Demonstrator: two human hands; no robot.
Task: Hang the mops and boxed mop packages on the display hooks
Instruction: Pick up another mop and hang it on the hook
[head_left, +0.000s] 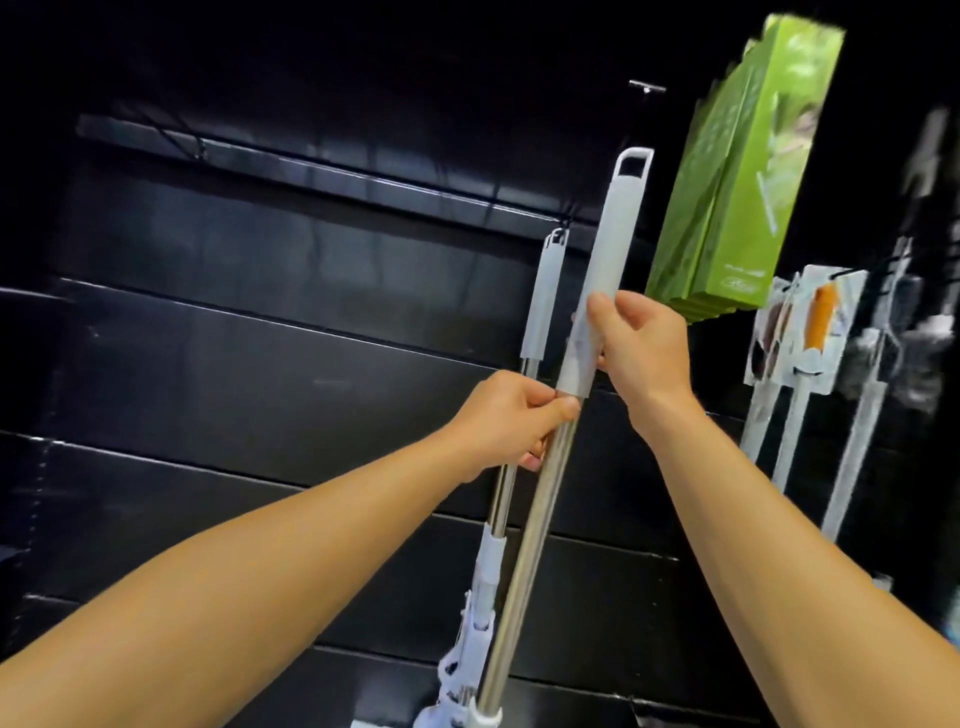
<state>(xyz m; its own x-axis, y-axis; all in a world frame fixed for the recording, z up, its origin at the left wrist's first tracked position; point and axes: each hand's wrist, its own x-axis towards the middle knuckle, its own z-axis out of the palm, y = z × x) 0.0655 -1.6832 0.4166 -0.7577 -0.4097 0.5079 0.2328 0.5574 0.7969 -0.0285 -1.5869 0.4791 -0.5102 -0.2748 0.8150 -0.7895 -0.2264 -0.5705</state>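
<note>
At left the black slatted display wall (260, 364) stands bare; the left hand (511, 426) grips the steel shaft of the held mop (545, 499), beside a mop already hung (540, 306) on its hook (558, 235). The right hand (641, 345) wraps the grey grip; green boxed packages (737, 197) hang further right. To hang it well, I'd lift with both hands, keep the end loop (634, 165) square to a free hook, then lower gently.

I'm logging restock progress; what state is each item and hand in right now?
Held mop: off the hook, tilted, loop end up.
Hung mop: on its hook, behind the held one.
Green boxes: hanging, stacked together.
Carded brushes: hanging at right, blurred.
Left hand: grips the metal pole.
Right hand: holds the grey grip.
</note>
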